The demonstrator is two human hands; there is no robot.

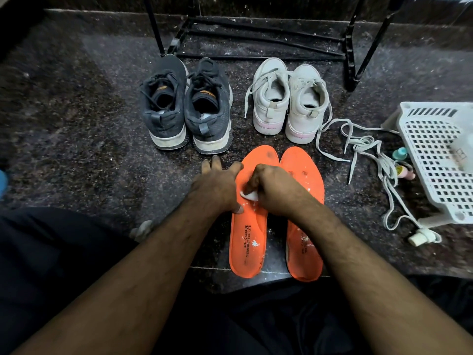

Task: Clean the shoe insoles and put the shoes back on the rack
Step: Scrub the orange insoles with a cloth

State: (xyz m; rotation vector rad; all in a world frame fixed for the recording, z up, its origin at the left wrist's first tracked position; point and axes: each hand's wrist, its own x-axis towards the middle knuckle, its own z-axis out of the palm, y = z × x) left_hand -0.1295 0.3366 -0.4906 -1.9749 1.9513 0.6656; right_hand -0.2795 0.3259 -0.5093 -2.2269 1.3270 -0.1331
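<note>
The cleaning step is in hand. The right hand point(275, 190) pinches a small white wipe point(249, 195) against the left insole point(249, 226), while the left hand point(217, 187) lies flat with fingers spread, pressing that insole's edge to the floor point(76, 124). Both orange foam insoles, smooth and flecked white, lie at six o'clock of the dark mesh shoes point(185, 106). Next, I judge, comes rubbing toward the heel, then the right insole point(304, 226). The metal rack point(256, 37) stands at twelve o'clock.
</note>
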